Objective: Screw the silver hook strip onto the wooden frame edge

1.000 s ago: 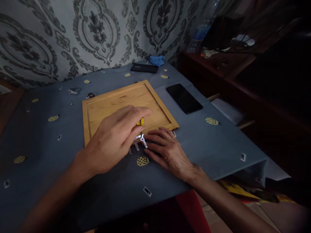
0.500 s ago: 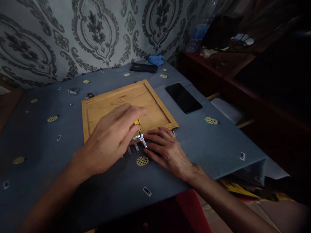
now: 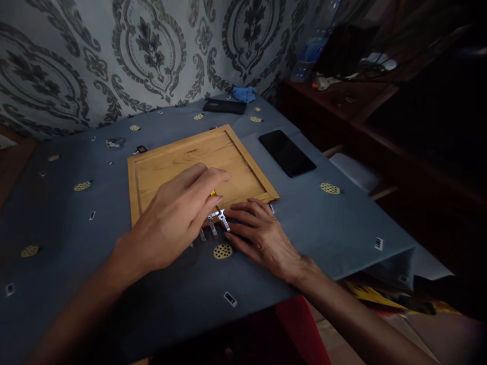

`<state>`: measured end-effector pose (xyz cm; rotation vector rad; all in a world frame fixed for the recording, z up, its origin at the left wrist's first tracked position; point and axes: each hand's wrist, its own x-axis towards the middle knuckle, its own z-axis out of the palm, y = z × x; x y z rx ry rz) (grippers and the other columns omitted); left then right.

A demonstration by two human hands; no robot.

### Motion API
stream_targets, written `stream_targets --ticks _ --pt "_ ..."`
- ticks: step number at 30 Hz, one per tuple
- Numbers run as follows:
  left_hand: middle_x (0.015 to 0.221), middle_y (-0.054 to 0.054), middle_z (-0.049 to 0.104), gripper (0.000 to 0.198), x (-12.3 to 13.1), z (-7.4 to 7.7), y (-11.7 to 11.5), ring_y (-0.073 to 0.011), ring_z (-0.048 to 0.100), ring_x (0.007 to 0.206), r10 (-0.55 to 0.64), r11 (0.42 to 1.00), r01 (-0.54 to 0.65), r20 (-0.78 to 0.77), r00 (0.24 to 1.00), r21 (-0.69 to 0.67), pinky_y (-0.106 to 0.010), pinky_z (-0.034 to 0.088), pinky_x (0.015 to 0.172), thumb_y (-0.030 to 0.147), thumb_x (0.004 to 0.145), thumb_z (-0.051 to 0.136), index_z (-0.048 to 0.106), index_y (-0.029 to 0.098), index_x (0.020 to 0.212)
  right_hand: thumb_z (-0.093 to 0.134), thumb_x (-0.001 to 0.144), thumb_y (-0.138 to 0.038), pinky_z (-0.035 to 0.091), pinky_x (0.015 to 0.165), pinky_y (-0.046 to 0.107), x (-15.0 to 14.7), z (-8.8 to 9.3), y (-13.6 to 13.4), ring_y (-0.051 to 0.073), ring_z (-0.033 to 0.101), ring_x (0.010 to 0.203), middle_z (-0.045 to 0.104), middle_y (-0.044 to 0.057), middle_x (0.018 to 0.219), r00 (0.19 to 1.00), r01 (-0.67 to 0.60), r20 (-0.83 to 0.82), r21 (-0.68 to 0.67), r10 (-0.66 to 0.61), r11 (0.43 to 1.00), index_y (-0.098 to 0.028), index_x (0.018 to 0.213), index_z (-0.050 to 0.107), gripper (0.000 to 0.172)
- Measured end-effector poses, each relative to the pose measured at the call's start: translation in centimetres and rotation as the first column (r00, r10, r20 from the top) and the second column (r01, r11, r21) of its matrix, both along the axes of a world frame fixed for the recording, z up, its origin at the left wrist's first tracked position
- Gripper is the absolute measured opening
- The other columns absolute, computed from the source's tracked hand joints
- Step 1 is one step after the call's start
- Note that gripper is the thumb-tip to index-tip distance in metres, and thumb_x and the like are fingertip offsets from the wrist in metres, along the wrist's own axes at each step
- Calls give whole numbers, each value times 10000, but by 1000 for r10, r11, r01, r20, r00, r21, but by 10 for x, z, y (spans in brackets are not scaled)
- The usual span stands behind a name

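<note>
A square wooden panel with a raised frame (image 3: 236, 144) lies on the blue patterned cloth. My left hand (image 3: 177, 213) is above its near left part, fingers closed round a yellow-handled screwdriver (image 3: 213, 193), mostly hidden by the hand. The screwdriver's dark shaft slants down to a shiny metal bracket (image 3: 222, 215) at the panel's near edge. Several metal prongs (image 3: 213, 228) stick out from that edge toward me. My right hand (image 3: 261, 230) lies with fingers spread over the near right corner, fingertips beside the bracket.
A black phone (image 3: 287, 153) lies right of the panel. Behind it are a dark case (image 3: 224, 106) and a blue cloth (image 3: 244, 94). A small bag of metal parts (image 3: 114, 143) sits at the back left. A plastic bottle (image 3: 309, 56) stands on the reddish cabinet (image 3: 342, 104).
The fingers of my left hand have shifted slightly, and less of the yellow handle shows. My right hand has stayed in place.
</note>
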<state>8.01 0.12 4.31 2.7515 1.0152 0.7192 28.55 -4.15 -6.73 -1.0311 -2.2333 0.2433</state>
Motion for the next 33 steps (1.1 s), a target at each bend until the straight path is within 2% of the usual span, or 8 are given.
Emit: stream_targets --ticks 7,13,23,33 --pt "1088 -40 693 232 -1 8 -3 -173 665 1031 -24 1000 24 19 1000 -4 -281 544 844 101 983 485 570 175 1186 590 993 -278 421 1045 500 1 0 0 252 630 1140 748 49 1179 1000 1 -5 -5 -1 1000 -230 1041 751 175" --pt "1111 -23 711 236 -4 15 -6 -161 678 1051 47 998 -48 54 997 26 -279 536 959 117 959 548 592 165 1185 603 986 -261 416 1046 481 0 0 0 246 634 1129 752 56 1161 1000 -3 -8 9 3 1000 -198 996 750 160" --pt "1093 -65 707 221 -1 7 -1 -180 680 1039 26 999 -26 4 1000 41 -282 550 883 125 973 519 579 130 1186 578 1000 -278 423 1035 449 0 2 0 229 629 1124 750 42 1168 1000 3 5 15 -3 1000 -215 1010 748 181" --pt "1119 -59 712 220 -2 9 -3 -185 685 1055 39 999 -39 -6 999 25 -294 558 883 146 984 505 575 162 1191 587 989 -271 428 1037 483 0 3 -1 240 633 1133 746 25 1177 1000 1 -7 -29 -1 1000 -266 1044 766 188"
